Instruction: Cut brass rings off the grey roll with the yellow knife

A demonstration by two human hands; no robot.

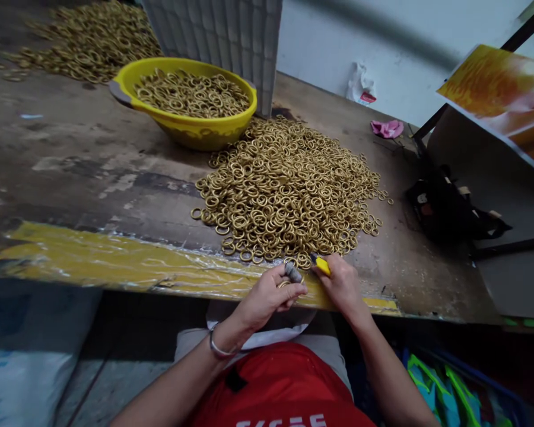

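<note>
Red apron (pixel 285 385) sits closest, at 6 o'clock. Left hand (pixel 267 299) – fingers curled round a gold ring (pixel 285 284), thumb in a grey cap (pixel 292 272). Right hand (pixel 342 286) at 3 o'clock of it, fingers closed on a yellow-handled tool (pixel 320 264), tip twd the ring. Ring pile (pixel 287 190) lies at 12 o'clock on the bench (pixel 80 160); yellow basin (pixel 184 101) w/ more rings at 11. Prob best to keep the ring pinched firm by the bench edge, strokes short – away from the thumb.

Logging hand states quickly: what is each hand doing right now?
Left hand: closed on a brass ring, thumb wrapped in grey.
Right hand: closed on a yellow-handled tool, beside the ring pile.
</note>
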